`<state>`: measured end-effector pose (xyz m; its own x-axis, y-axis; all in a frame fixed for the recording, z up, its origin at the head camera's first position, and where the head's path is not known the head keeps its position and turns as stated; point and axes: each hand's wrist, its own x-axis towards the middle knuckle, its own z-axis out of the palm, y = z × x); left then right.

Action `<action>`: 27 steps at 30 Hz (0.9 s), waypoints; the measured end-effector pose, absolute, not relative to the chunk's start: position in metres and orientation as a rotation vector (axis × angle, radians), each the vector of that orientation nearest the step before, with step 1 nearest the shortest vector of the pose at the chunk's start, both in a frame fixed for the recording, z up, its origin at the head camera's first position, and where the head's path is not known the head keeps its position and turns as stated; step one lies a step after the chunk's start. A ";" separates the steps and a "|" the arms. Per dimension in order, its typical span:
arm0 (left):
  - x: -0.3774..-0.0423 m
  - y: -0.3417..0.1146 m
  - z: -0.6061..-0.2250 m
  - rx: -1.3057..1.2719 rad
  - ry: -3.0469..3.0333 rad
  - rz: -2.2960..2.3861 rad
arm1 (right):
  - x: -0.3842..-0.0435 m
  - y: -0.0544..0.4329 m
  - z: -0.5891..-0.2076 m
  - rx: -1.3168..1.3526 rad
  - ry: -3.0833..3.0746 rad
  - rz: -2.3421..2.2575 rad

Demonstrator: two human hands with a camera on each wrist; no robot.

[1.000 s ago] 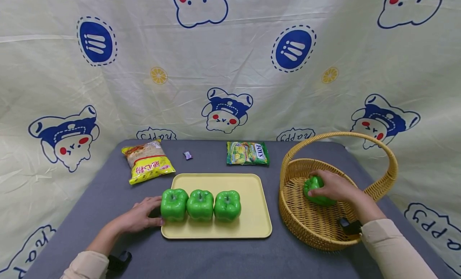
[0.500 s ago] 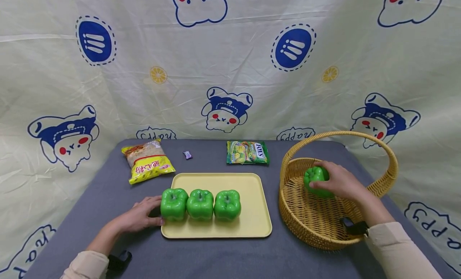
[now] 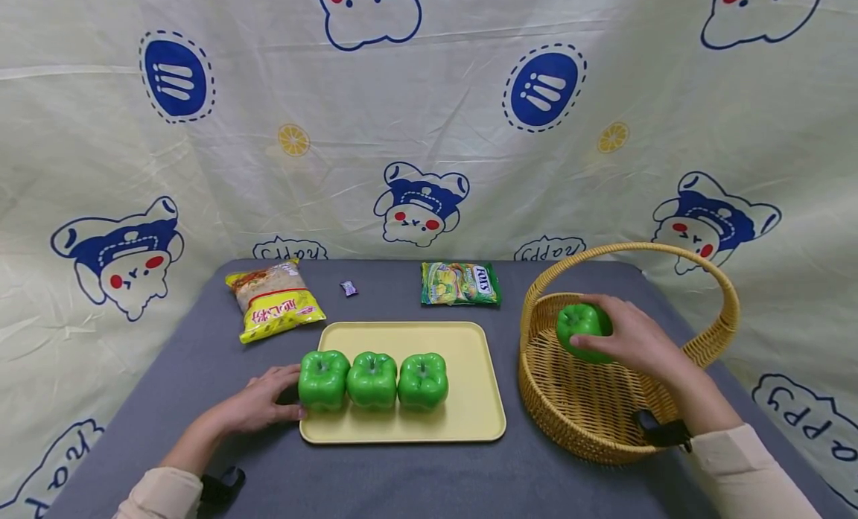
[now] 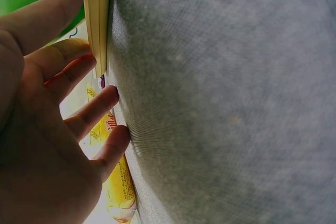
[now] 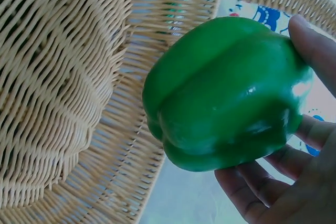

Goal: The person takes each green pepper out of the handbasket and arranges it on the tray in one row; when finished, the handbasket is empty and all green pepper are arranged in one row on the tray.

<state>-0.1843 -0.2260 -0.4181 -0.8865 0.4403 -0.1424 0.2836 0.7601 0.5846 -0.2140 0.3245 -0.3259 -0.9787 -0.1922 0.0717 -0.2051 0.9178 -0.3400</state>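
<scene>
In the head view, my right hand (image 3: 633, 336) grips a green bell pepper (image 3: 578, 328) above the back part of the wicker basket (image 3: 536, 389). The right wrist view shows thumb and fingers around one end of this pepper (image 5: 226, 93), near the basket's woven rim. My left hand (image 3: 261, 401) rests at the left edge of a pale yellow tray (image 3: 476, 389), fingers spread and relaxed. Beside it sits the leftmost of three green bell peppers (image 3: 325, 381), lined up on the tray. In the left wrist view, fingertips touch the tray edge (image 4: 97, 30) and the cloth.
A yellow snack bag (image 3: 278, 303) lies back left, a small purple packet (image 3: 349, 288) to its right, and a green Fox's candy bag (image 3: 461, 284) behind the tray. The basket's tall handle (image 3: 643, 249) arches over the basket. A printed curtain (image 3: 429, 94) hangs behind the grey-covered table (image 3: 375, 478).
The right hand has lifted the pepper from the basket's bottom, upward and slightly away from me, then a little left. The left hand and the tray peppers stay put.
</scene>
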 end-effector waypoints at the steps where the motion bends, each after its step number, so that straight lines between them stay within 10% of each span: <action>1: -0.184 -0.226 -0.418 0.565 2.687 0.827 | -0.213 0.323 -0.325 0.314 -3.034 0.546; 27: -0.185 -0.227 -0.420 0.602 2.716 0.815 | -0.171 0.301 -0.305 0.418 -2.858 0.678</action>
